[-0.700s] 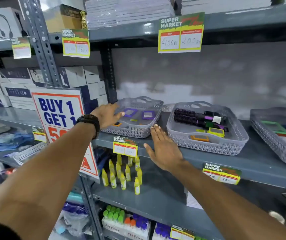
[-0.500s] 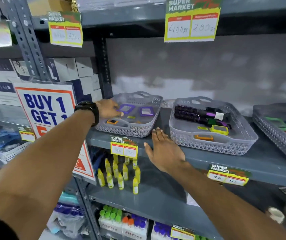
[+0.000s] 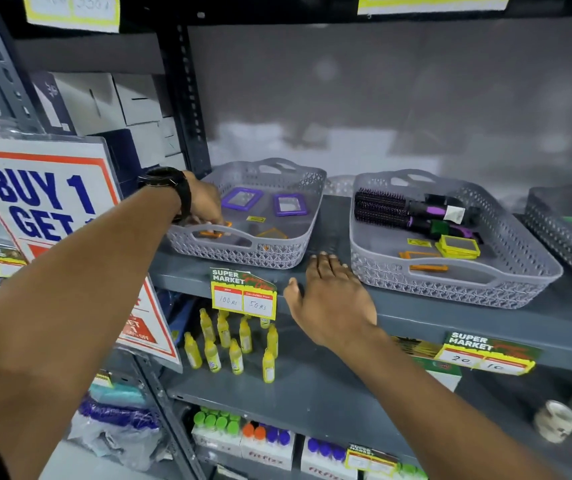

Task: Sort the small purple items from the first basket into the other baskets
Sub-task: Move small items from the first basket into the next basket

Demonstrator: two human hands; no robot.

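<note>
The first grey basket sits at the left of the middle shelf. Two small purple-framed mirrors lie flat at its back. My left hand, with a black watch on the wrist, reaches into the basket's near left corner. Its fingers curl down onto a small orange item, and the grip itself is hidden. My right hand rests flat on the shelf edge between the first and second basket, fingers spread, holding nothing. A third basket stands at the far right, partly cut off.
The second basket holds two black hair brushes, yellow-framed mirrors and orange items. A "BUY 1 GET 1" sign stands to the left of the first basket. Price tags hang on the shelf edge. Yellow bottles stand below.
The view has come closer and tilted down. My left hand has moved from beside the left purple mirror down to the orange item in the basket's near corner. My right hand stays on the shelf edge.
</note>
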